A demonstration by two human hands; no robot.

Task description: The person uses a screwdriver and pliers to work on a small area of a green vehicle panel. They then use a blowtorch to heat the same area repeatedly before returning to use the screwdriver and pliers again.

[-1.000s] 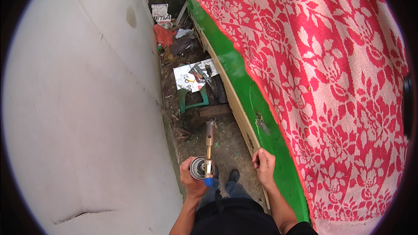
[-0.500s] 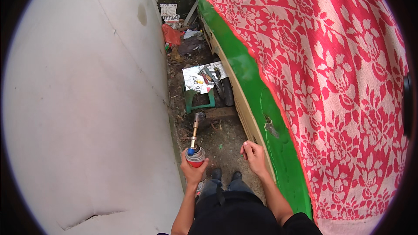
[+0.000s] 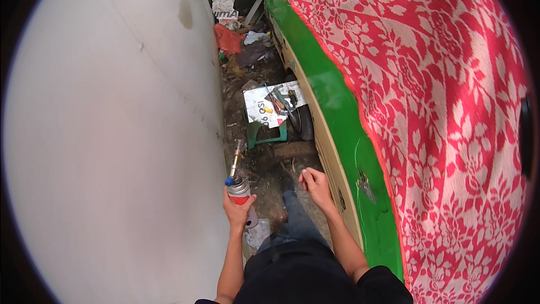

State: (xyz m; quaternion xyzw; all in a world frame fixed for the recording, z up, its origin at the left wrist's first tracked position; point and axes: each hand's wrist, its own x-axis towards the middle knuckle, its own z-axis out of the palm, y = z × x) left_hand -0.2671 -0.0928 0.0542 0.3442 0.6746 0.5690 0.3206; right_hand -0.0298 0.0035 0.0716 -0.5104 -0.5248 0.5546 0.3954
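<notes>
My left hand (image 3: pixel 239 207) is wrapped round a gas canister (image 3: pixel 239 186) with a red band and a blue knob; its brass torch nozzle (image 3: pixel 236 157) points up and forward, with no flame that I can see. My right hand (image 3: pixel 315 186) is curled closed beside the cream board (image 3: pixel 337 186) along the green curved body (image 3: pixel 373 219); whether anything is inside its fingers is hidden. Ahead, a green stool (image 3: pixel 267 139) carries a white printed board (image 3: pixel 256 99) with several hand tools (image 3: pixel 281 101) on it.
A large off-white wall (image 3: pixel 112 135) borders the narrow dirt path on my left. A red floral cloth (image 3: pixel 439 107) covers the green body at right. Beside the stool lies a dark tyre (image 3: pixel 305 121); further ahead are red plastic (image 3: pixel 228 39), scrap and a leaning grey strip (image 3: pixel 254 7).
My left hand and the torch have shifted left and up, the nozzle now tilting. My right hand has moved up and left. One leg has stepped forward.
</notes>
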